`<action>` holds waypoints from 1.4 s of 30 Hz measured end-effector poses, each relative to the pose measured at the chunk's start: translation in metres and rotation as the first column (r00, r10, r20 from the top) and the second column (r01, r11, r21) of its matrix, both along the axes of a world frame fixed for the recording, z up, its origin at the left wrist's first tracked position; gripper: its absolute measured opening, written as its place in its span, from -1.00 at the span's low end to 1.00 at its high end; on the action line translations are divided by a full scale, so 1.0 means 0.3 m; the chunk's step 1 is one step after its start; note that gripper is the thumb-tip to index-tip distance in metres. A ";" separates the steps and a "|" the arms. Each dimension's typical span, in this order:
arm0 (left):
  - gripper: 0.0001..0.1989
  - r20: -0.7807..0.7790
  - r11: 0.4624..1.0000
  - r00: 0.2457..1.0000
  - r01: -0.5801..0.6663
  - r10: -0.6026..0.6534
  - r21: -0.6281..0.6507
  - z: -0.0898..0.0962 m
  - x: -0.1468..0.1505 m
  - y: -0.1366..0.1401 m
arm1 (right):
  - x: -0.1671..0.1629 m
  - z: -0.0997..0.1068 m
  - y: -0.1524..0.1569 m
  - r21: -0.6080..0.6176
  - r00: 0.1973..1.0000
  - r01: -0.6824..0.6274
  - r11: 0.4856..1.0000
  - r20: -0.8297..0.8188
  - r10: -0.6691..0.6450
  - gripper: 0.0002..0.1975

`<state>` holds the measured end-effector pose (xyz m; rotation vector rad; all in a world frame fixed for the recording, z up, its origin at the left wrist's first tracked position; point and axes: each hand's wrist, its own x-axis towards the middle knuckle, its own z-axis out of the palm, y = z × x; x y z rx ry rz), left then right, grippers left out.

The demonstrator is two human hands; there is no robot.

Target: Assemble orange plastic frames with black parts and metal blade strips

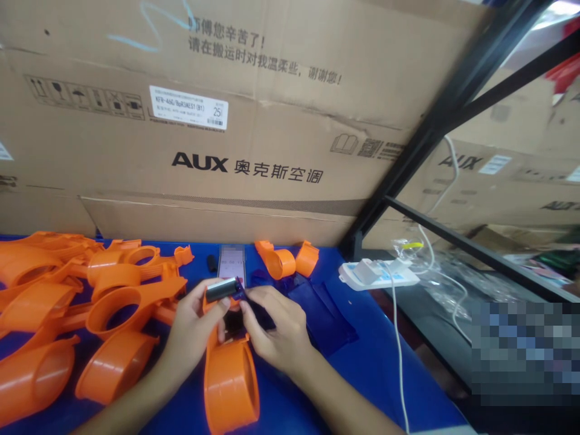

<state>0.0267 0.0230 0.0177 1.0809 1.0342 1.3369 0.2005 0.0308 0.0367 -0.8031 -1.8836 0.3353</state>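
My left hand (197, 320) is closed around the upper part of an orange plastic tape dispenser (232, 383), whose wide ring hangs below toward me. A black roller (222, 290) sits across its top, under my left thumb. With thumb and fingers pinched, my right hand (278, 323) grips a small dark blue plastic piece (239, 290) at the roller's right end. How that piece joins the dispenser is partly hidden by my fingers. Flat dark blue plastic sheets (321, 314) lie just beyond my right hand.
Several orange dispensers (122, 302) are heaped at left on the blue tabletop (362, 374). A phone (231, 263), a small black cylinder (211, 263) and orange parts (283, 263) lie behind my hands. A white power strip (378, 275) with cords is at right, near a black metal frame (408, 160). Cardboard boxes (254, 139) wall the back.
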 end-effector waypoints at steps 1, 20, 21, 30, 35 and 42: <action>-0.71 0.005 1.000 1.000 0.002 -0.002 -0.001 0.000 0.000 0.000 | 0.003 0.001 0.001 0.006 1.000 -0.010 1.000 0.008 0.010 -0.76; -0.49 0.126 0.995 0.987 0.099 -0.096 -0.020 0.014 0.009 -0.010 | 0.033 0.041 0.017 -0.253 0.981 -0.095 0.963 -0.191 0.047 -0.81; -0.38 0.148 0.990 0.980 0.138 -0.134 -0.022 0.016 0.012 -0.015 | 0.036 0.051 0.020 -0.347 0.966 -0.144 0.927 -0.251 0.056 -0.78; 0.04 0.267 0.906 0.881 0.419 -0.391 -0.056 0.002 0.027 -0.032 | 0.045 0.104 0.030 -0.589 0.807 -0.587 0.555 -0.473 0.353 -0.59; -0.30 0.315 0.918 0.873 0.397 -0.373 -0.015 0.007 0.027 -0.030 | 0.041 0.075 0.037 -0.574 0.870 -0.455 0.680 -0.448 0.204 -0.67; -0.50 0.233 0.958 0.937 0.281 -0.261 -0.060 0.025 0.031 -0.030 | 0.012 0.046 0.035 -0.639 0.887 -0.424 0.642 -0.435 0.153 -0.67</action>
